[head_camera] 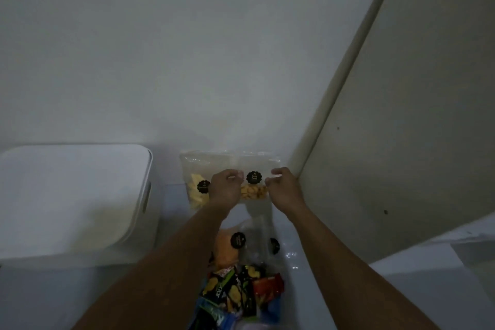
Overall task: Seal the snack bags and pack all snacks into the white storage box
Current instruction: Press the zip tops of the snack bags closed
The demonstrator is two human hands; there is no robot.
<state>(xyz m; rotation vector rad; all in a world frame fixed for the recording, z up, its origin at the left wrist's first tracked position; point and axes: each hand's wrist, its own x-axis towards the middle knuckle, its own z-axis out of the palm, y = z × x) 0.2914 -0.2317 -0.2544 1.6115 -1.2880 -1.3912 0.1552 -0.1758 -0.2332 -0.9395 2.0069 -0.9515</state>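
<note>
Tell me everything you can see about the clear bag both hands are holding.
The clear bag is see-through plastic, standing upright against the wall. A round black sticker sits on its front, and small orange-yellow snack pieces fill its bottom; the upper part looks empty. The left hand and right hand pinch it on either side of the sticker. A second clear bag with pale yellow pieces stands right beside it.

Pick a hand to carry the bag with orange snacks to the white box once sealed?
Left, probably. The left hand grips the bag on the side nearer the white storage box; the right hand is farther from it.
</note>
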